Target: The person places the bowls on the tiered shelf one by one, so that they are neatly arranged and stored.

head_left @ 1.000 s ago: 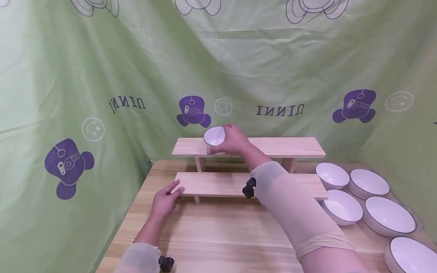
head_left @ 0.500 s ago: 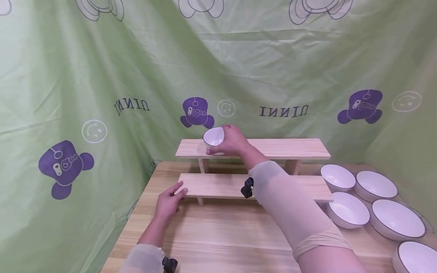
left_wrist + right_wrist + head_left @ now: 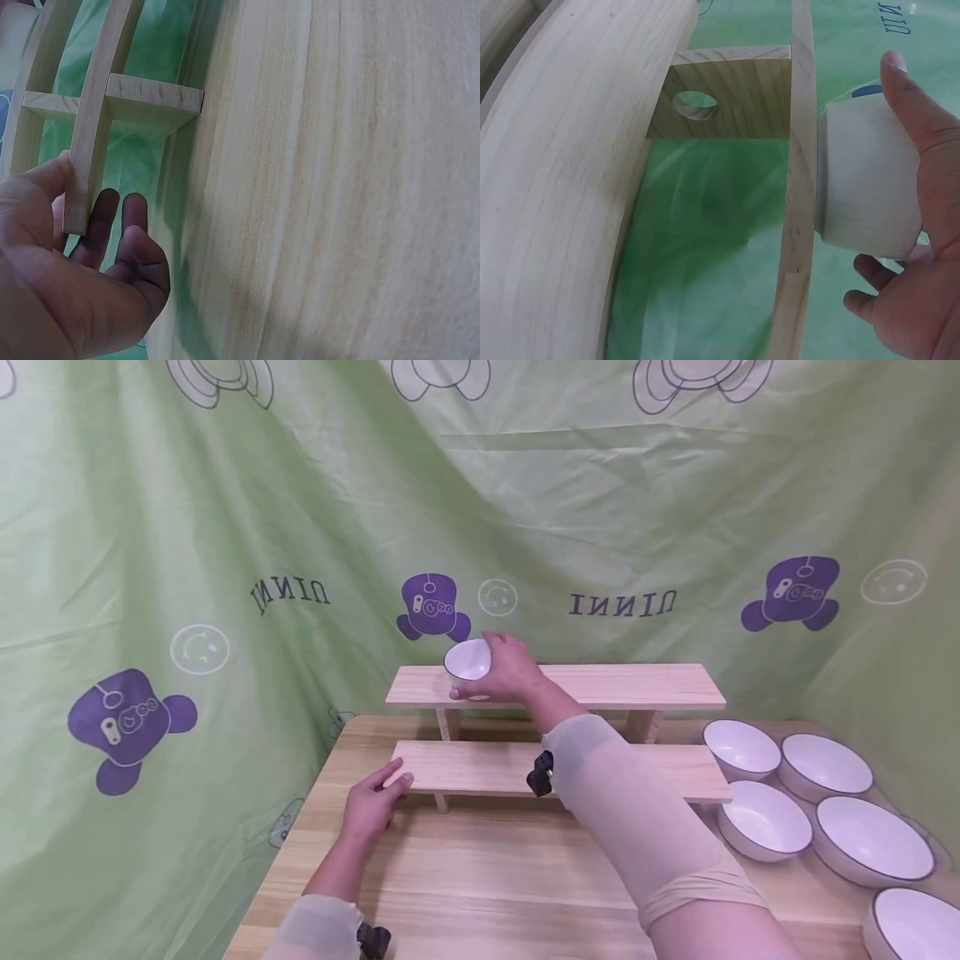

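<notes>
A small white bowl with a dark rim [image 3: 467, 660] stands near the left end of the upper wooden shelf [image 3: 622, 685]. My right hand [image 3: 512, 670] grips it from the right side, thumb in front and fingers behind. In the right wrist view the bowl's base [image 3: 866, 176] meets the shelf board [image 3: 801, 150], with my right hand [image 3: 930, 210] around its side. My left hand [image 3: 369, 806] holds the left end of the lower shelf [image 3: 480, 767]. The left wrist view shows my left hand [image 3: 82, 277] with thumb and fingers on either side of the board's end [image 3: 88, 165].
Several larger white bowls, among them a front one [image 3: 918, 927] and a back one [image 3: 741, 748], stand on the right side of the wooden table [image 3: 480, 877]. A green printed curtain [image 3: 337, 485] hangs behind and at both sides.
The head view has shifted slightly, so the shelves and larger bowls appear further right than a second ago. My right hand still grips the small bowl, and my left hand stays at the lower shelf's end.
</notes>
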`<state>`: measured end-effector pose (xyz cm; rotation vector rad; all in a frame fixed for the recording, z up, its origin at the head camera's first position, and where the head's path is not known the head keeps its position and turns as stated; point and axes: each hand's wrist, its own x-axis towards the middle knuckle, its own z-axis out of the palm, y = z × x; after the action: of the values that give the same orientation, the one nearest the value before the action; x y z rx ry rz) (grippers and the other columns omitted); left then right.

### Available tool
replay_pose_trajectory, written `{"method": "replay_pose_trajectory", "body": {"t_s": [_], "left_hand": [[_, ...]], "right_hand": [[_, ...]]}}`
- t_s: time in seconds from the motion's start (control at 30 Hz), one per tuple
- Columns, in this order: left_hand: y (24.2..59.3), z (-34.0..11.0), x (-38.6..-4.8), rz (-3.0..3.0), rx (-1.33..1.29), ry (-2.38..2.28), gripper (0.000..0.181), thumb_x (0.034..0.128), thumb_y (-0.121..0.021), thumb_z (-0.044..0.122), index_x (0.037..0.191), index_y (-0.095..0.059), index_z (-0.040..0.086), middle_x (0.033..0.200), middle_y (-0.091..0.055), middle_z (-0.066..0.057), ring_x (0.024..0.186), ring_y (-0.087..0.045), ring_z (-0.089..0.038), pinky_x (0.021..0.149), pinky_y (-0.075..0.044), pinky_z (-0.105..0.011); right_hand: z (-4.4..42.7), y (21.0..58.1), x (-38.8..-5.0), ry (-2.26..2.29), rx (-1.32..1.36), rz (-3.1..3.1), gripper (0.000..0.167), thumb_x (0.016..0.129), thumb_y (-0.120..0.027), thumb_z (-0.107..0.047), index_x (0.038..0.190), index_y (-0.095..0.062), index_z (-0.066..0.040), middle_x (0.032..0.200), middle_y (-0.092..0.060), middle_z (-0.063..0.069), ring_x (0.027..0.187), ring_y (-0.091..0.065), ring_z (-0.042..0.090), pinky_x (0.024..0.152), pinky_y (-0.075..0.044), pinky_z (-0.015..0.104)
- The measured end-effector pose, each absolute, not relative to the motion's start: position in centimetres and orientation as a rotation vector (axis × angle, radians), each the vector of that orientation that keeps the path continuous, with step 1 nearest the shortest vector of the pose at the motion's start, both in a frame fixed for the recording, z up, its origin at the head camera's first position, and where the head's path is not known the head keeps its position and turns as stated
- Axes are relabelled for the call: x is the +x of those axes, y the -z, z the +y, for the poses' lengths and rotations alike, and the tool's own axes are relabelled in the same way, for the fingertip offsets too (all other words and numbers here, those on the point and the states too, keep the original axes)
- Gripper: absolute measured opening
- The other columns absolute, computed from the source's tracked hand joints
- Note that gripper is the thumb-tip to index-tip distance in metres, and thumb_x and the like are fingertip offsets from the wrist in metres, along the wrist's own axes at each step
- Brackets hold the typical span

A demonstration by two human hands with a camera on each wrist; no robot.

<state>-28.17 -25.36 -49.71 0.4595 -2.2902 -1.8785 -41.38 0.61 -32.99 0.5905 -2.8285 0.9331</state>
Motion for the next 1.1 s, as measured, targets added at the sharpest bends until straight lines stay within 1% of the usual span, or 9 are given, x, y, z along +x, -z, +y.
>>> {"method": "replay_pose_trajectory", "body": {"t_s": [0.1, 0.17, 0.43, 0.5, 0.63, 0.73, 0.77, 0.93, 1.1], "left_hand": [[49.8, -25.4, -28.1, -2.289, 0.464, 1.891, 0.056, 0.0885, -0.085, 0.034, 0.14, -0.068, 0.018, 0.113, -0.073, -0.016, 0.089, -0.071, -0.026, 0.046, -0.04, -0.021], [49.8, -25.4, -28.2, -2.291, 0.463, 1.892, 0.057, 0.0882, -0.085, 0.035, 0.14, -0.068, 0.018, 0.113, -0.073, -0.016, 0.089, -0.072, -0.025, 0.046, -0.041, -0.021], [49.8, -25.5, -28.2, -2.31, 0.468, 1.895, 0.059, 0.0881, -0.085, 0.037, 0.141, -0.067, 0.02, 0.129, -0.068, -0.021, 0.095, -0.073, -0.027, 0.047, -0.042, -0.02], [49.9, -25.6, -28.2, -2.324, 0.475, 1.884, 0.058, 0.0881, -0.085, 0.038, 0.141, -0.067, 0.021, 0.127, -0.069, -0.019, 0.094, -0.073, -0.026, 0.047, -0.043, -0.021], [49.7, -25.8, -28.3, -2.34, 0.467, 1.865, 0.058, 0.088, -0.085, 0.04, 0.14, -0.067, 0.022, 0.115, -0.074, -0.016, 0.086, -0.071, -0.024, 0.047, -0.043, -0.022], [49.6, -25.9, -28.4, -2.332, 0.452, 1.867, 0.059, 0.088, -0.085, 0.038, 0.141, -0.067, 0.02, 0.113, -0.074, -0.016, 0.083, -0.071, -0.024, 0.046, -0.042, -0.021], [49.6, -26.0, -28.4, -2.327, 0.452, 1.874, 0.059, 0.0878, -0.085, 0.038, 0.141, -0.067, 0.02, 0.115, -0.073, -0.017, 0.084, -0.071, -0.024, 0.046, -0.042, -0.021], [49.6, -26.1, -28.3, -2.322, 0.462, 1.904, 0.06, 0.0883, -0.085, 0.038, 0.142, -0.066, 0.02, 0.13, -0.066, -0.02, 0.093, -0.072, -0.024, 0.047, -0.042, -0.02], [50.0, -25.9, -28.4, -2.317, 0.459, 1.917, 0.061, 0.0878, -0.085, 0.04, 0.142, -0.066, 0.02, 0.131, -0.066, -0.02, 0.095, -0.072, -0.026, 0.047, -0.042, -0.02]], "right_hand": [[0.8, 33.0, -41.3, -0.951, 0.595, -2.823, 0.134, 0.061, -0.092, -0.067, 0.164, -0.027, -0.012, 0.162, -0.036, 0.017, 0.144, -0.037, 0.037, 0.115, -0.039, 0.056], [1.1, 32.9, -41.2, -0.976, 0.595, -2.818, 0.136, 0.06, -0.093, -0.066, 0.165, -0.026, -0.013, 0.163, -0.034, 0.017, 0.145, -0.036, 0.037, 0.116, -0.038, 0.056], [2.6, 33.0, -41.2, -1.079, 0.581, -2.797, 0.138, 0.06, -0.096, -0.061, 0.166, -0.023, -0.012, 0.165, -0.03, 0.018, 0.15, -0.03, 0.038, 0.12, -0.031, 0.057], [3.1, 33.2, -41.1, -1.085, 0.595, -2.787, 0.138, 0.06, -0.096, -0.061, 0.165, -0.023, -0.01, 0.165, -0.03, 0.019, 0.151, -0.029, 0.038, 0.121, -0.029, 0.056], [4.2, 33.6, -40.8, -1.099, 0.58, -2.79, 0.138, 0.061, -0.095, -0.062, 0.166, -0.021, -0.011, 0.167, -0.028, 0.019, 0.154, -0.026, 0.037, 0.123, -0.026, 0.055], [5.0, 34.0, -40.6, -1.101, 0.555, -2.797, 0.14, 0.06, -0.095, -0.064, 0.166, -0.02, -0.012, 0.168, -0.026, 0.018, 0.154, -0.024, 0.037, 0.123, -0.025, 0.056], [5.3, 34.1, -40.5, -1.103, 0.551, -2.796, 0.14, 0.06, -0.094, -0.065, 0.166, -0.019, -0.012, 0.168, -0.026, 0.018, 0.154, -0.024, 0.038, 0.123, -0.026, 0.056], [6.5, 34.7, -40.1, -1.105, 0.559, -2.784, 0.142, 0.06, -0.094, -0.065, 0.167, -0.017, -0.011, 0.168, -0.025, 0.02, 0.145, -0.04, 0.04, 0.119, -0.033, 0.057], [7.5, 35.2, -39.6, -1.081, 0.55, -2.773, 0.14, 0.062, -0.093, -0.066, 0.166, -0.018, -0.009, 0.167, -0.026, 0.02, 0.143, -0.042, 0.04, 0.12, -0.033, 0.054]]}}
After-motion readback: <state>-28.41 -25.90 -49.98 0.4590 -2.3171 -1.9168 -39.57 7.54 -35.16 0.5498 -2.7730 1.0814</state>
